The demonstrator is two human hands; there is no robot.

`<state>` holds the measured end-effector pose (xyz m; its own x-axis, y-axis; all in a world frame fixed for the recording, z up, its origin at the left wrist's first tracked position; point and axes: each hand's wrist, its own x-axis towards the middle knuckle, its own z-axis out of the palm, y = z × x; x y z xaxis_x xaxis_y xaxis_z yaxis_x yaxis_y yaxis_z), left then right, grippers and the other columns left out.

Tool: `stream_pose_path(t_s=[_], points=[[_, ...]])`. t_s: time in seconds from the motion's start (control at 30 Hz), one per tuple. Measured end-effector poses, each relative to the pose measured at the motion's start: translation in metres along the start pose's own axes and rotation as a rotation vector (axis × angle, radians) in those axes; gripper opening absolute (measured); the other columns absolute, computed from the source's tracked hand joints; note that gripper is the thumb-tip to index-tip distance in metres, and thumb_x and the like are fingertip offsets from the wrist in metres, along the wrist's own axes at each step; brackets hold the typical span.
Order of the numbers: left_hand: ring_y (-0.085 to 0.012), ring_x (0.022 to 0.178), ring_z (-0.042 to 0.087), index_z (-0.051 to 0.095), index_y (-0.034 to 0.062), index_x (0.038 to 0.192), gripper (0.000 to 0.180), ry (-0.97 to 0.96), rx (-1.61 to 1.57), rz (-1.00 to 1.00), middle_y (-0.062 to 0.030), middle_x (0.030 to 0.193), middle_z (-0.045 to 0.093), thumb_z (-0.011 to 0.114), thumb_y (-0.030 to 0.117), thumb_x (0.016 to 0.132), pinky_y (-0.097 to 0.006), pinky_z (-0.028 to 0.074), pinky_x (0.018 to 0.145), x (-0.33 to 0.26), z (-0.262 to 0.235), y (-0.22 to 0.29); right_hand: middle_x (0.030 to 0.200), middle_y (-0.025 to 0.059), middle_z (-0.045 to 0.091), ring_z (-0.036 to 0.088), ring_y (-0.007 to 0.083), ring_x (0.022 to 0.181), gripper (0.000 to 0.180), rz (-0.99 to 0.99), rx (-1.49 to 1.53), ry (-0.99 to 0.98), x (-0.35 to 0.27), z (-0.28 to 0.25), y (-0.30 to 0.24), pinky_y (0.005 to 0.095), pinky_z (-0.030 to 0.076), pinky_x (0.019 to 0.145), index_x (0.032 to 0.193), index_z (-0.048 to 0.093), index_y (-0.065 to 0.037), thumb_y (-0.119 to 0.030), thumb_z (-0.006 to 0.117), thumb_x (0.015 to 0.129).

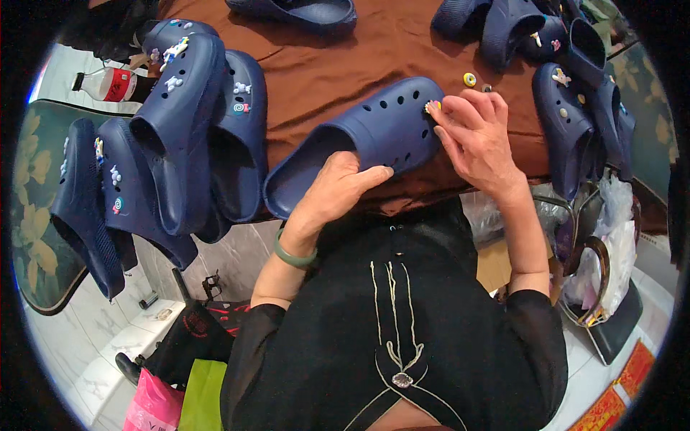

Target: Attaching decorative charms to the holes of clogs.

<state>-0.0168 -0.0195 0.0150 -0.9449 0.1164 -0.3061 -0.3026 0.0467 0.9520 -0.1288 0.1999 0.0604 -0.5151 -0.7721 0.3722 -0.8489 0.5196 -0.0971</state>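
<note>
While your left hand [334, 187] is clamped on the dark-blue, perforated foam clog [374, 136], your right hand [480, 140] pinches a small white-and-yellow charm [431, 107] at its toe.

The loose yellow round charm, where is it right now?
The loose yellow round charm lies on the brown cloth, upper right of centre in the head view, just beyond the right hand, near the held clog.

Middle clog [381, 136] sits on cloth [302, 79], left hand [334, 187] at its opening, right hand [480, 140] at its toe. Grouped clogs [188, 100] flank it left, other clogs [560, 133] right, far clog [309, 16] beyond. Round charm [469, 79] lies just past right hand
</note>
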Motion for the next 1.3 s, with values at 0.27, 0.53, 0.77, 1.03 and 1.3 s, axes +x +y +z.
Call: stream_pose_path(t_s=[0.27,0.53,0.77,1.03,1.3], points=[[-0.0144,0.105,0.056,0.06,-0.0064,0.115,0.038,-0.021,-0.063,-0.004,-0.0085,0.114,0.063,0.067,0.011,0.082,-0.03,0.042,0.094,0.0,-0.001,0.008,0.103,0.0029,0.053,0.05,0.0197,0.106,0.026,-0.313,-0.228,-0.206,0.02,-0.004,0.011,0.0431,0.034,0.095,0.098,0.067,-0.002,-0.011,0.062,0.075],[-0.0146,0.105,0.055,0.059,-0.0059,0.118,0.04,-0.02,-0.116,0.002,-0.0074,0.114,0.062,0.066,0.011,0.082,-0.03,0.041,0.095,-0.002,0.0,0.014,0.102,0.0037,0.053,0.049,0.0202,0.104,0.019,-0.408,-0.129,-0.171,0.025,0.002,0.022,0.0378,0.038,0.092,0.088,0.067,-0.002,-0.012,0.06,0.073],[-0.022,0.106,0.058,0.055,-0.0051,0.122,0.046,-0.014,-0.075,0.073,-0.0151,0.115,0.063,0.06,0.019,0.083,-0.033,0.042,0.096,-0.001,0.001,0.013,0.105,0.0021,0.053,0.048,0.0199,0.105,0.017,-0.559,-0.097,-0.287,0.034,-0.002,0.028,0.0372,0.038,0.092,0.079,0.07,-0.005,-0.016,0.063,0.067],[-0.0168,0.105,0.056,0.056,-0.0082,0.119,0.044,-0.03,-0.009,-0.053,-0.0126,0.115,0.063,0.062,0.018,0.083,-0.031,0.042,0.095,0.0,0.0,0.02,0.1,0.0048,0.051,0.046,0.0216,0.101,0.019,-0.441,-0.159,-0.307,0.025,0.006,0.017,0.0373,0.038,0.087,0.078,0.068,-0.002,-0.016,0.064,0.066],[-0.0156,0.1,0.058,0.06,-0.0028,0.115,0.04,0.065,-0.22,0.014,-0.0067,0.11,0.064,0.068,0.01,0.078,-0.03,0.042,0.092,-0.006,0.008,0.021,0.106,0.0085,0.059,0.056,0.0265,0.101,0.025,0.116,0.187,0.108,-0.025,0.011,0.026,0.0395,0.042,0.089,0.104,0.067,-0.008,-0.012,0.067,0.079]])
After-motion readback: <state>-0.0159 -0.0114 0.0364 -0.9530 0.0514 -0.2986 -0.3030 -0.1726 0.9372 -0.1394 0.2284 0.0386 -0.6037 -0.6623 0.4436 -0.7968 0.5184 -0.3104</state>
